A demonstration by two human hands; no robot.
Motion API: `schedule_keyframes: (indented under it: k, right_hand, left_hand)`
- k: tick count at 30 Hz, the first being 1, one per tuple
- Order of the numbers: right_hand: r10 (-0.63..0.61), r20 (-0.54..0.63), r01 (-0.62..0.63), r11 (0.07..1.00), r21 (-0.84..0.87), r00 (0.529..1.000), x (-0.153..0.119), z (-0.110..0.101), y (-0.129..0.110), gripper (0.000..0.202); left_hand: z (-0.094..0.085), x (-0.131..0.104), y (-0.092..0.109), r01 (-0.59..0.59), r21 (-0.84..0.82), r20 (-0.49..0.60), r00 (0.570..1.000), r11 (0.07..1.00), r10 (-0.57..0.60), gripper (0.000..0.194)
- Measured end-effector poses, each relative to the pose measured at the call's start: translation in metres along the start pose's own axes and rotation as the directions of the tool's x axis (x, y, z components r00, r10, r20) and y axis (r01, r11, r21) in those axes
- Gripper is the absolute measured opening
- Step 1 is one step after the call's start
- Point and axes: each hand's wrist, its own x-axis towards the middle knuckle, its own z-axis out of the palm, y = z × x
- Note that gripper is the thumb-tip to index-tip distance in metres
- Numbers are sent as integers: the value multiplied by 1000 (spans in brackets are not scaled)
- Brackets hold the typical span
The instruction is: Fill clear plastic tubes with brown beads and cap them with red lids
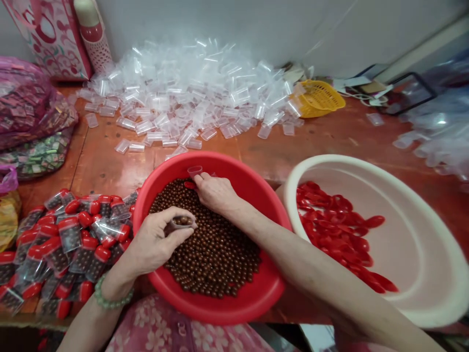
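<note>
My left hand (156,242) is closed around a small clear plastic container (183,221) with brown balls showing at its mouth. It is over the left side of a red basin (212,315), which holds a heap of shiny brown balls (216,261). Toward the basin's far side, my right hand (216,194) grips another clear plastic container (195,170), its oval mouth facing up. By the same hand's fingertips is a small red cap (189,185); whether the fingers hold it is partly hidden.
Filled containers with red caps (69,234) are piled at the left. A white basin (432,274) with red caps (333,220) stands at the right. Behind lie a heap of clear containers (190,98) and a yellow basket (318,98). Purple plastic bags (29,98) and a bottle (93,36) are at the back left.
</note>
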Motion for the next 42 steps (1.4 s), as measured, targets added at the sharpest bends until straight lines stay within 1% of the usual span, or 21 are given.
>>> schedule_keyframes:
  k: [4,6,7,8,9,10,11,12,13,14,15,16,18,22,25,28,31,33,35,38,42]
  right_hand:
    - [-37,-39,39,998,51,999,-4,-1,-1,28]
    - [-48,-64,54,995,85,997,-9,-4,0,25]
    - [-52,-71,60,990,125,996,-12,-5,0,24]
    - [-50,-72,64,975,214,996,-15,-6,1,23]
    - [-46,-65,66,934,352,997,-19,-7,0,24]
    - [-39,-53,61,850,523,998,-23,-8,0,26]
    - [-31,-40,50,720,692,999,-28,-10,-2,29]
    - [-19,-29,35,561,827,999,-33,-12,-3,32]
    - [-12,-21,24,412,911,1000,-38,-14,-5,34]
    - [-12,-15,18,313,949,1000,-44,-16,-7,34]
    - [-19,-8,12,254,967,1000,-49,-19,-10,33]
    - [-35,2,6,224,974,999,-55,-21,-12,31]
    - [-94,31,-10,216,976,995,-64,-26,-16,30]
    - [-192,70,-24,229,973,979,-77,-32,-20,33]
    - [-223,58,-2,246,969,973,-84,-35,-20,34]
    - [-219,50,6,246,969,974,-87,-34,-20,33]
    - [-139,23,4,189,982,990,-88,-30,-19,32]
    - [-31,-10,15,145,989,999,-88,-26,-17,34]
    - [80,-43,32,128,991,996,-86,-23,-17,31]
    - [216,-100,70,143,987,971,-82,-20,-22,24]
    - [368,-161,123,125,984,916,-78,-18,-34,21]
  left_hand:
    - [1,1,-1,63,-262,-29,997,963,-73,20]
    - [1,0,-1,97,-360,-7,994,928,-107,24]
    - [1,-1,-1,112,-393,10,993,912,-118,25]
    - [1,-2,-1,123,-421,22,992,899,-125,27]
    - [1,-3,-1,128,-445,28,991,886,-130,29]
    - [2,-4,-2,130,-463,26,991,877,-134,29]
    - [2,-4,-4,127,-474,14,990,871,-137,29]
    - [2,-4,-6,117,-477,-6,991,871,-137,29]
    - [3,-4,-8,102,-472,-34,990,876,-133,30]
    - [3,-4,-10,81,-465,-67,990,882,-126,31]
    - [3,-3,-12,61,-458,-99,988,887,-119,32]
    - [3,-3,-14,44,-453,-125,986,890,-112,34]
    - [3,-1,-15,31,-441,-159,981,897,-112,35]
    - [4,2,-13,55,-352,-193,973,934,-130,32]
    - [5,4,-11,55,-347,-169,978,936,-120,27]
    - [6,5,-11,55,-364,-160,980,930,-121,23]
    - [6,5,-10,64,-348,-186,973,935,-135,19]
    - [5,5,-8,68,-316,-198,971,946,-136,17]
    - [5,5,-7,69,-294,-201,971,953,-132,15]
    - [4,5,-7,65,-316,-202,970,947,-134,15]
    - [4,6,-11,37,-345,-226,967,938,-121,16]
